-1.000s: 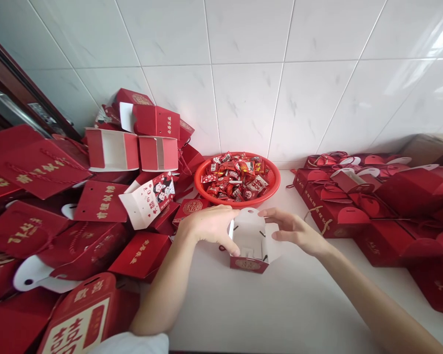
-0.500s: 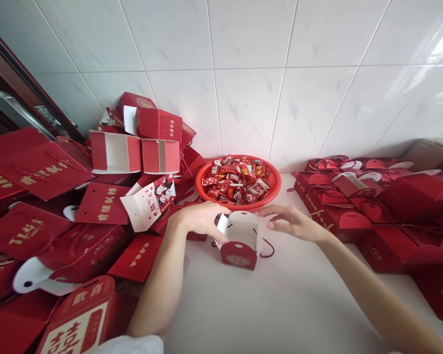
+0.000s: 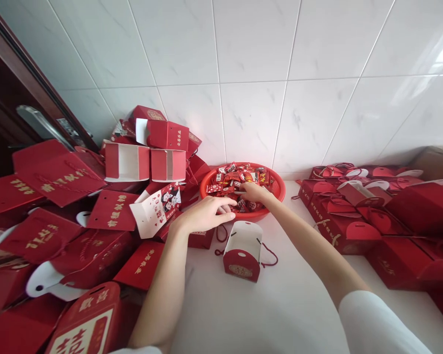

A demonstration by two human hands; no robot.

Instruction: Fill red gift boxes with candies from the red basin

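A small red box stands upright on the white table, its top open, white inside, with dark red cords at both sides. Behind it, a round red basket holds many wrapped candies. My right hand reaches into the basket, fingertips bent down among the candies; whether they pinch one is hidden. At the basket's front left edge is my left hand, palm down with its fingers apart and nothing visible in them.
Red boxes lie heaped on the left. Rows of red boxes stand on the right, with a brown carton behind them. A tiled wall rises behind the basket.
Both hands have left the small box. My right hand has moved forward and left into the basket, and my left hand has shifted to the basket's edge. The view has shifted slightly.
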